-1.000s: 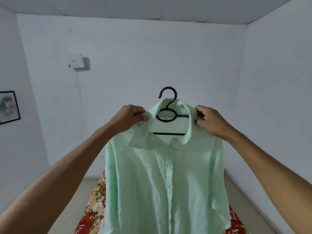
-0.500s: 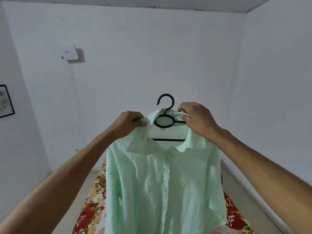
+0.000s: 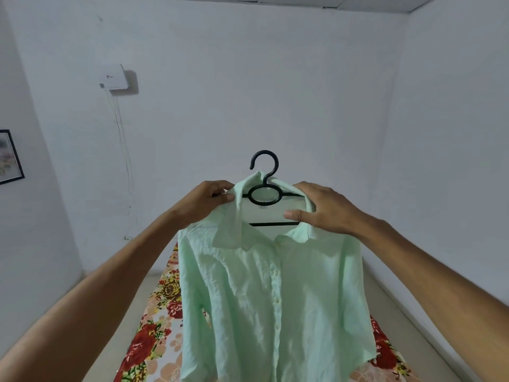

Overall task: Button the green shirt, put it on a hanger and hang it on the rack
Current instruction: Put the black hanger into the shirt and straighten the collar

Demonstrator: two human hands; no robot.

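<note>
The pale green shirt hangs buttoned on a black plastic hanger, held up in the air in front of me. The hanger's hook sticks up above the collar. My left hand pinches the left side of the collar at the hanger's shoulder. My right hand is curled over the right side of the collar, thumb in front and fingers behind the fabric. No rack is in view.
A bed with a red floral sheet lies below the shirt. White walls enclose the room. A white box with a hanging cable is mounted on the far wall, and a framed picture hangs at the left.
My right hand has shifted along the right collar, now folding it down with the thumb in front. The shirt and hanger stay at about the same height; my left hand keeps its pinch.
</note>
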